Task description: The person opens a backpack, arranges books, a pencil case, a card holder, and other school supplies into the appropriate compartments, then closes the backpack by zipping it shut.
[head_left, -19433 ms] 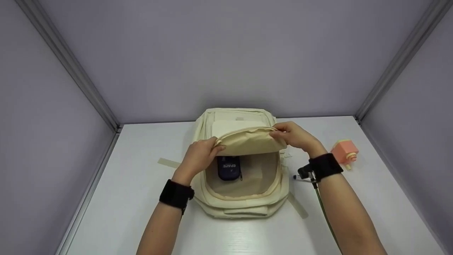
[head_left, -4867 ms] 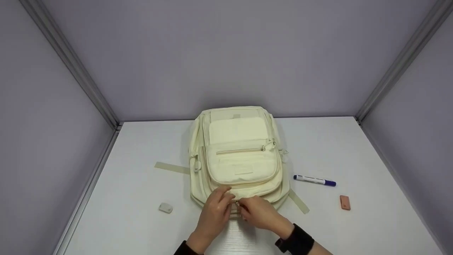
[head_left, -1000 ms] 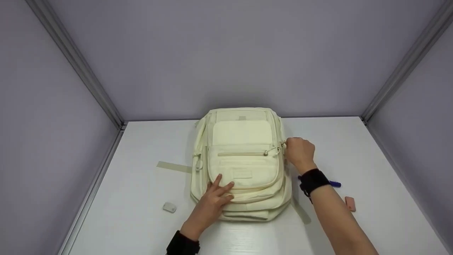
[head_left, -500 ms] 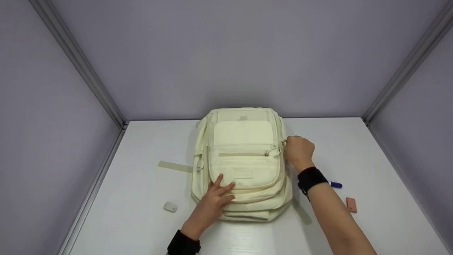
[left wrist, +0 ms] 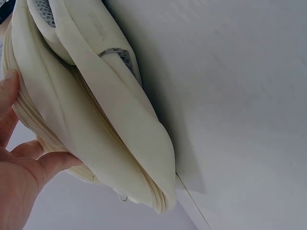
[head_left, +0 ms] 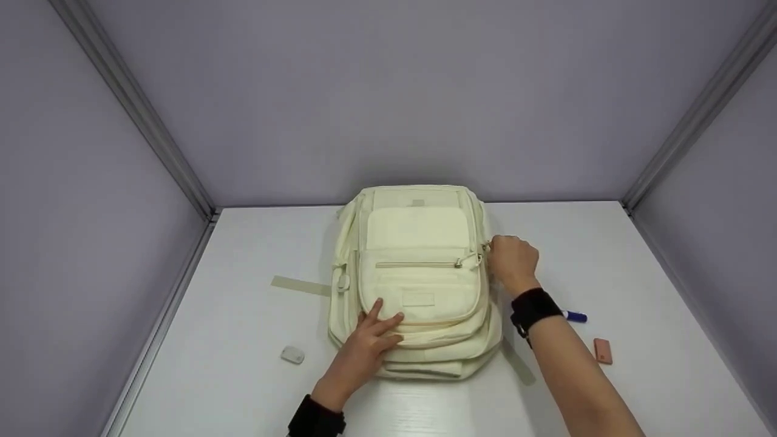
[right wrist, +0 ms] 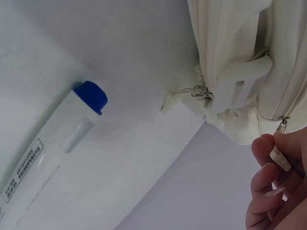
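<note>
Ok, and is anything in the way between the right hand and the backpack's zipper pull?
Nothing visible: the right hand pinches the zipper pull at the side of the backpack. The marker lies apart on the table, and the left hand rests on the backpack's lower front.

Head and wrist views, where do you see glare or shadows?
Head view: faint glare on the table in front of the backpack, soft shadow on the back wall; left wrist view: dark shadow on the table along the backpack; right wrist view: shadow beside the marker.
</note>
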